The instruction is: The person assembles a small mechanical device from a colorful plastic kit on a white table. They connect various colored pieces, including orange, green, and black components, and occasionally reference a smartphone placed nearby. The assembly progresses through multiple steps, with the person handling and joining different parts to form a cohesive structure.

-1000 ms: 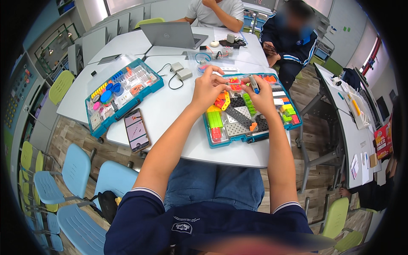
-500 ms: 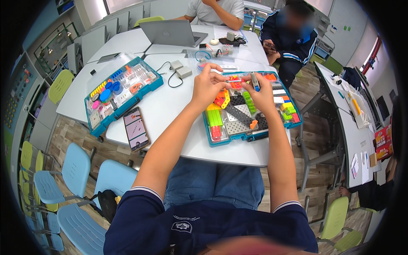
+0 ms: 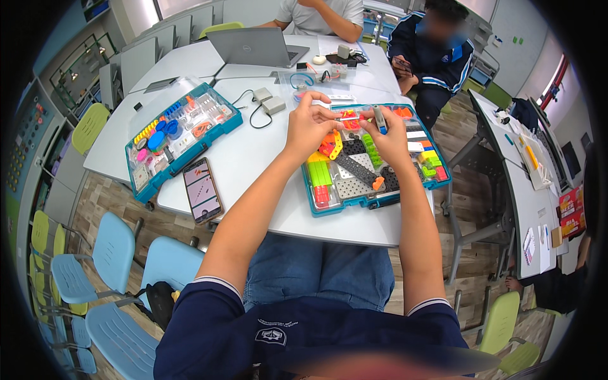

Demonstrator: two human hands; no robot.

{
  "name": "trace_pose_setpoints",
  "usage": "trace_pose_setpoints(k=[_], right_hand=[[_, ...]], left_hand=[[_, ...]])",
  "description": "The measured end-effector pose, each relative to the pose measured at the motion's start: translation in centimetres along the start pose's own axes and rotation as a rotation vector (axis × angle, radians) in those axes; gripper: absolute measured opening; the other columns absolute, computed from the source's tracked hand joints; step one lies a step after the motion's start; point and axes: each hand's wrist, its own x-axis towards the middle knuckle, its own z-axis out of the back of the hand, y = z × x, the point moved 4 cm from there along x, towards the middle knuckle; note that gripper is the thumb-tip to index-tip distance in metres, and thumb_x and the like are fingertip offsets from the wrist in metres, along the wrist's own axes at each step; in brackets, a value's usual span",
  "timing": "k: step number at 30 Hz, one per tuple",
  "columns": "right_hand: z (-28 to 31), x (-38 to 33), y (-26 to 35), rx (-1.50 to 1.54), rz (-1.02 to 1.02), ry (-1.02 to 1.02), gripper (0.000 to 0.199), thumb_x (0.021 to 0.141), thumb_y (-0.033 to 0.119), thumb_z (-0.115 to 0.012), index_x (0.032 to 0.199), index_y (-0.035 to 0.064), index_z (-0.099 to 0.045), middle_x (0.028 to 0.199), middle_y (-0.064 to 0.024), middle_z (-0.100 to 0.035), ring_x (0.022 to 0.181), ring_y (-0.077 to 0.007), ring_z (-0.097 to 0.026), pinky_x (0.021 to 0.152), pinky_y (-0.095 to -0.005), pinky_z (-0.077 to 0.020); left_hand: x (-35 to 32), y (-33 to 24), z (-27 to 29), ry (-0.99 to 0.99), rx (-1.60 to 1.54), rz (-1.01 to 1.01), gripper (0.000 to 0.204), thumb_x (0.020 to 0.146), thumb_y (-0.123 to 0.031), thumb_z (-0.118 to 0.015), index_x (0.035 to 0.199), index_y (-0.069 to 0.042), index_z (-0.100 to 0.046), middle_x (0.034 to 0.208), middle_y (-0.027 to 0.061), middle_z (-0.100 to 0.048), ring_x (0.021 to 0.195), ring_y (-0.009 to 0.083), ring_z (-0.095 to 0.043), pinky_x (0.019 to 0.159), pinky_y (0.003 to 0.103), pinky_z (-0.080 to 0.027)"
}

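Both my hands are over the open teal case [image 3: 335, 209] of plastic building pieces. My left hand [image 3: 310, 130] is closed in a pinch, its lower fingers at an assembly of yellow and orange pieces [image 3: 332, 147] joined to a dark grey perforated beam [image 3: 358, 170]. That beam slants down to the right, with a small orange piece [image 3: 379, 183] at its end. Closed too, my right hand [image 3: 392, 136] has a slim grey-and-blue tool [image 3: 380, 120] sticking up from it. The fingertips of both hands nearly meet over orange-red pieces; whatever is pinched between them is too small to tell.
A second teal case [image 3: 180, 166] with mixed parts lies to the left, beside a phone [image 3: 202, 191]. Farther back are grey connector blocks with a cable [image 3: 272, 104] and a laptop [image 3: 250, 47]. Two other people sit across the table [image 3: 253, 152]. Blue chairs [image 3: 114, 250] stand at left.
My fingertips have shifted very slightly over the case; both grips look the same. The view has moved a little.
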Motion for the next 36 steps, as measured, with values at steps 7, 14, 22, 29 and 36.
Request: trace_pose_setpoints(k=[7,14,22,29,36], right_hand=[[0.1,-0.1,-0.2,-0.037,0.011,0.005,0.017,0.088,0.006,-0.077,0.103,0.0001,-0.071,0.097,-0.0094,-0.076,0.086,-0.0160,-0.071,0.081,-0.0306,-0.0537],[-0.2,0.0,-1.0,0.088,-0.012,-0.021,0.017,0.090,0.008,-0.078,0.105,0.0003,-0.074,0.083,-0.0021,-0.067,0.077,-0.0100,-0.060,0.074,-0.0282,-0.0480],[0.0,0.0,-0.3,-0.011,0.018,-0.001,0.019,0.088,0.009,-0.079,0.103,0.0004,-0.071,0.093,-0.0100,-0.076,0.084,-0.0153,-0.071,0.078,-0.0304,-0.0532],[-0.1,0.0,-0.3,-0.022,0.015,0.002,0.019,0.089,0.010,-0.078,0.104,0.0007,-0.071,0.090,-0.0091,-0.075,0.082,-0.0154,-0.071,0.076,-0.0299,-0.0533],[-0.3,0.0,0.2,0.080,0.010,0.008,0.017,0.095,0.009,-0.071,0.111,0.0038,-0.071,0.096,-0.0060,-0.072,0.088,-0.0128,-0.066,0.079,-0.0296,-0.0513]], left_hand=[[0.2,0.5,0.0,-0.007,-0.042,0.024,0.050,0.081,0.015,-0.073,0.118,-0.002,-0.044,0.092,0.0173,-0.075,0.092,0.0225,-0.077,0.082,0.030,-0.062],[0.1,0.5,0.0,-0.008,-0.036,0.002,0.050,0.080,0.015,-0.073,0.117,-0.002,-0.044,0.093,0.0183,-0.075,0.091,0.0222,-0.077,0.082,0.030,-0.062],[0.0,0.6,-0.1,-0.041,-0.072,-0.021,0.045,0.078,0.011,-0.077,0.111,-0.002,-0.051,0.089,0.0138,-0.077,0.087,0.0179,-0.077,0.075,0.027,-0.062],[0.0,0.4,-0.1,-0.020,-0.007,0.000,0.050,0.080,0.014,-0.075,0.116,-0.002,-0.045,0.093,0.0180,-0.076,0.090,0.0209,-0.077,0.082,0.030,-0.062],[0.1,0.4,-0.1,-0.001,-0.071,0.029,0.042,0.082,0.011,-0.077,0.111,-0.002,-0.049,0.097,0.0175,-0.076,0.093,0.0193,-0.076,0.083,0.029,-0.062]])
